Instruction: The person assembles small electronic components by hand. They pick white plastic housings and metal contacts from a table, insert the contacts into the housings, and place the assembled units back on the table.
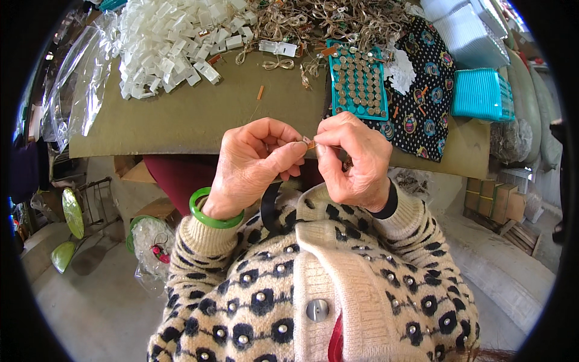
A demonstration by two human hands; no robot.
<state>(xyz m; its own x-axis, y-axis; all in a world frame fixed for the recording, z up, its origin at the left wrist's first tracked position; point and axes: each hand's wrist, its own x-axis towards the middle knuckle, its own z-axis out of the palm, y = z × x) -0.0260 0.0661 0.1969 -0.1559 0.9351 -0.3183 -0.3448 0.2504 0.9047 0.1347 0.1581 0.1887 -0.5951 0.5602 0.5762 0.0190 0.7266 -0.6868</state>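
Small orange piece (311,145): near the middle of the frame, seen against the front edge of the surface (181,136); caught between both hands, so to the right of the left fingertips and to the left of the right ones; long axis too small to make out.

Left hand (256,160): reaching in from the left, with thumb and index fingers pressed together on the piece; remaining fingers curled loosely; green bangle (199,208) at the wrist.

Right hand (356,160): bent inward from the right, thumb and index fingertips almost meeting at the piece's right side; cannot tell whether gripping it or only touching.

Nearer hand: neither one; both at the piece, from opposite sides and about level.

Loose orange strip (260,92): lying on the surface above the left hand, well apart from it.

Teal tray (384,84): just above the right hand, holding rows of small round metal pieces (351,79).

White plastic cases (169,48): heaped at upper left.

Tangled wires (338,21): bunched at top centre.
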